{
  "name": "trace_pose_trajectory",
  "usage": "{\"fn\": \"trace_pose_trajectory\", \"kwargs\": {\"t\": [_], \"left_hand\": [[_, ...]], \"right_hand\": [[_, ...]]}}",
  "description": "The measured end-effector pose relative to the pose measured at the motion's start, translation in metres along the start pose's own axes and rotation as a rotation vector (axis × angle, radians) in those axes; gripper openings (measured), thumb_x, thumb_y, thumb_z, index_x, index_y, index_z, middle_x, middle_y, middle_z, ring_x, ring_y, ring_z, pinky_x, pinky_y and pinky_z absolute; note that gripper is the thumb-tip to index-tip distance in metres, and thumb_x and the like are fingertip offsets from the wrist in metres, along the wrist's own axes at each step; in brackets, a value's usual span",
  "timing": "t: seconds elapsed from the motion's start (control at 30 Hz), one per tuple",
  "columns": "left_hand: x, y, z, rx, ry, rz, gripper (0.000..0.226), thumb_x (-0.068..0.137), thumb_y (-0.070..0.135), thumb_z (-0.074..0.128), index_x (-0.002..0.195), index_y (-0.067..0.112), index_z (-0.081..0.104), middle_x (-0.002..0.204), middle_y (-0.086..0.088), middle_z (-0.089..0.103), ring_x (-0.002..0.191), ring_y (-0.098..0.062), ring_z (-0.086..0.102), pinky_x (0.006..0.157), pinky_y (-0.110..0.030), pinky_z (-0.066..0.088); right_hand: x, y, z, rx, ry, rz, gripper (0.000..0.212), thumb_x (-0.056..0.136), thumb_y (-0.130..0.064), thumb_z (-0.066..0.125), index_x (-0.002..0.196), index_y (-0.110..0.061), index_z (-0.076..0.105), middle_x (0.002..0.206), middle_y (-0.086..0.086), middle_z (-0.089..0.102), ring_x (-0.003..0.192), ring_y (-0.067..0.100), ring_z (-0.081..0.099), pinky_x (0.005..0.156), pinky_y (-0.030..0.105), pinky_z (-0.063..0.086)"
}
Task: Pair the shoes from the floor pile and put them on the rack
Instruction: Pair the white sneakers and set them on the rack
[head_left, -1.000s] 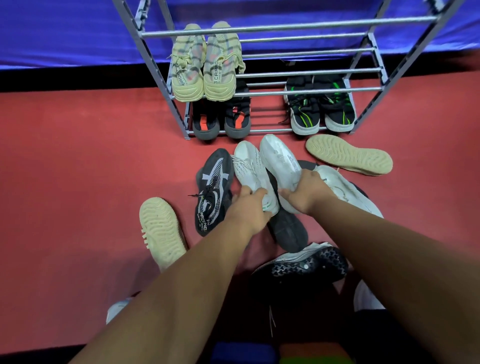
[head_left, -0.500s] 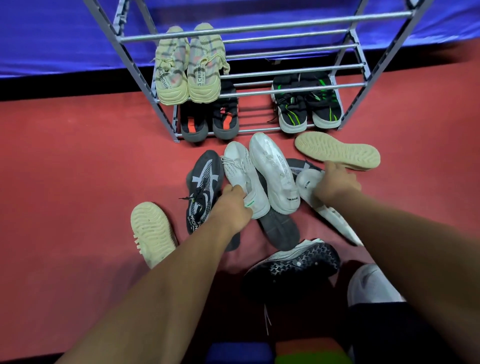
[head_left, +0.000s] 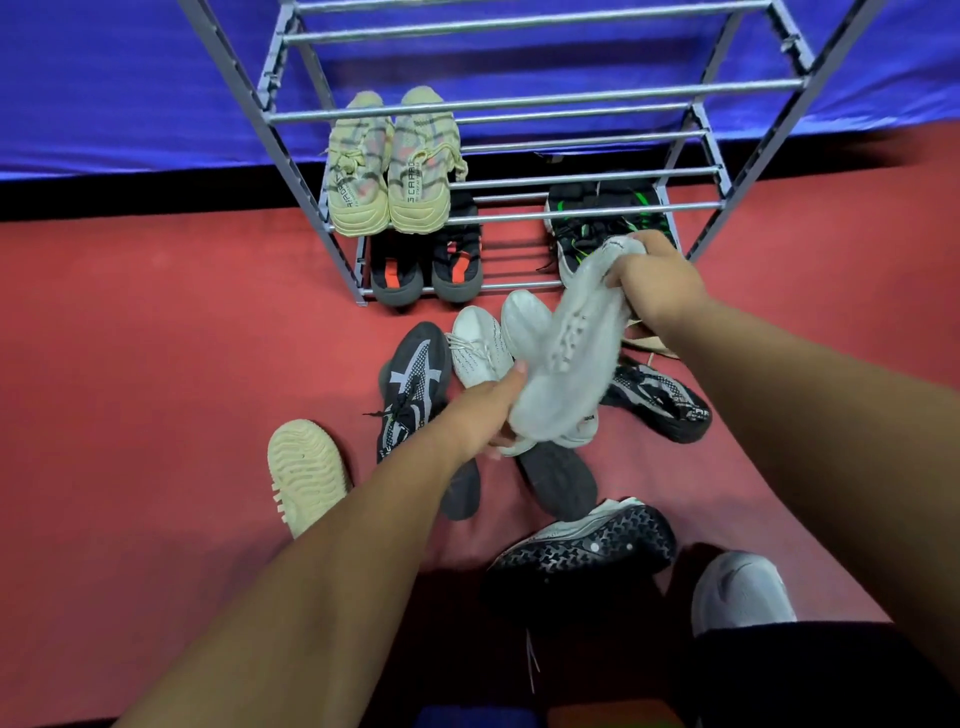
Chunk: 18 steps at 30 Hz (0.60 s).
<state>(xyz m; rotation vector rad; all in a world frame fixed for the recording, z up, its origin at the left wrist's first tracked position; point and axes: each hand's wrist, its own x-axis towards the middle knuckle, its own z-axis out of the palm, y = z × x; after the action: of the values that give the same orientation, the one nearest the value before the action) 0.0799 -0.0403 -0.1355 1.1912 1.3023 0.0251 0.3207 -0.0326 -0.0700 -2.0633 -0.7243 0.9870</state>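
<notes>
R hand (head_left: 655, 283) grips raised, sole-up white shoe (head_left: 571, 358); L hand (head_left: 480, 415) holds white sneaker (head_left: 475, 345).

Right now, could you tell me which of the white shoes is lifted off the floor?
The white shoe gripped at its heel by the right hand, sole facing the camera. The other two white shoes lie upright on the floor.

A blurred pale-grey sneaker (head_left: 571, 358) is lifted sole-up above the floor pile, over two white lace-up sneakers (head_left: 480, 345). The grey metal-bar rack (head_left: 524, 98) holds yellow-striped (head_left: 389, 176), black-orange (head_left: 426, 270) and black-green pairs (head_left: 597, 218).
</notes>
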Motion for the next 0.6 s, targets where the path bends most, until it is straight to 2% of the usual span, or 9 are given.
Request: {"fn": "trace_pose_trajectory", "kwargs": {"t": [0.07, 0.1, 0.17, 0.23, 0.33, 0.43, 0.5, 0.6], "left_hand": [[-0.003, 0.004, -0.012, -0.343, -0.119, -0.091, 0.051, 0.091, 0.076, 0.055, 0.117, 0.033, 0.067, 0.112, -0.007, 0.077, 0.094, -0.028, 0.078, 0.077, -0.042, 0.064], [-0.001, 0.002, -0.02, -0.442, -0.096, -0.077, 0.049, 0.092, 0.065, 0.064, 0.123, 0.028, 0.066, 0.118, -0.01, 0.076, 0.094, -0.029, 0.078, 0.077, -0.041, 0.063], [0.005, -0.001, -0.037, -0.514, 0.063, 0.023, 0.037, 0.095, 0.034, 0.074, 0.125, 0.016, 0.064, 0.119, -0.014, 0.075, 0.09, -0.026, 0.076, 0.076, -0.037, 0.063], [0.008, -0.002, -0.053, -0.567, 0.259, 0.09, 0.024, 0.095, 0.013, 0.072, 0.116, 0.012, 0.062, 0.107, -0.012, 0.074, 0.084, -0.02, 0.07, 0.077, -0.035, 0.062], [0.012, 0.0, -0.07, -0.635, 0.395, 0.099, 0.028, 0.095, 0.004, 0.068, 0.121, 0.011, 0.063, 0.111, -0.01, 0.075, 0.095, -0.021, 0.07, 0.093, -0.04, 0.059], [0.016, -0.002, -0.078, -0.752, 0.383, 0.129, 0.033, 0.099, 0.0, 0.059, 0.129, 0.014, 0.061, 0.116, -0.01, 0.076, 0.106, -0.024, 0.074, 0.098, -0.04, 0.059], [0.016, -0.003, -0.078, -0.862, 0.346, 0.158, 0.039, 0.1, -0.004, 0.055, 0.134, 0.015, 0.06, 0.12, -0.01, 0.076, 0.11, -0.025, 0.074, 0.099, -0.04, 0.059], [0.02, -0.006, -0.076, -0.905, 0.315, 0.163, 0.035, 0.101, -0.008, 0.052, 0.132, 0.005, 0.061, 0.123, -0.014, 0.074, 0.113, -0.024, 0.073, 0.105, -0.038, 0.055]], "right_hand": [[-0.007, -0.001, 0.009, 0.171, -0.012, 0.023, 0.041, 0.078, -0.017, 0.051, 0.113, -0.036, 0.06, 0.111, 0.007, 0.066, 0.097, 0.034, 0.07, 0.069, 0.053, 0.065], [-0.011, 0.001, 0.014, 0.227, -0.006, 0.036, 0.039, 0.081, -0.014, 0.05, 0.115, -0.032, 0.059, 0.111, 0.008, 0.064, 0.093, 0.034, 0.069, 0.064, 0.052, 0.065], [-0.014, 0.01, 0.022, 0.241, 0.011, 0.074, 0.036, 0.084, -0.015, 0.053, 0.119, -0.026, 0.052, 0.11, 0.01, 0.062, 0.093, 0.035, 0.071, 0.061, 0.047, 0.066], [-0.015, 0.022, 0.027, 0.168, 0.017, 0.111, 0.043, 0.081, -0.017, 0.062, 0.122, -0.019, 0.046, 0.108, 0.011, 0.06, 0.096, 0.035, 0.07, 0.063, 0.042, 0.064], [-0.017, 0.039, 0.034, 0.066, -0.051, 0.138, 0.053, 0.082, -0.013, 0.07, 0.127, -0.006, 0.042, 0.106, 0.013, 0.055, 0.082, 0.024, 0.059, 0.062, 0.038, 0.054], [-0.027, 0.047, 0.043, 0.034, -0.174, 0.098, 0.055, 0.088, -0.015, 0.071, 0.133, -0.014, 0.039, 0.106, 0.009, 0.054, 0.082, 0.023, 0.058, 0.059, 0.034, 0.051], [-0.027, 0.053, 0.047, -0.053, -0.272, 0.056, 0.052, 0.083, -0.025, 0.075, 0.126, -0.021, 0.046, 0.109, 0.009, 0.062, 0.087, 0.027, 0.067, 0.063, 0.038, 0.055], [-0.026, 0.062, 0.054, -0.176, -0.326, 0.043, 0.045, 0.075, -0.037, 0.078, 0.112, -0.016, 0.062, 0.108, 0.014, 0.07, 0.085, 0.025, 0.068, 0.061, 0.036, 0.055]]}}
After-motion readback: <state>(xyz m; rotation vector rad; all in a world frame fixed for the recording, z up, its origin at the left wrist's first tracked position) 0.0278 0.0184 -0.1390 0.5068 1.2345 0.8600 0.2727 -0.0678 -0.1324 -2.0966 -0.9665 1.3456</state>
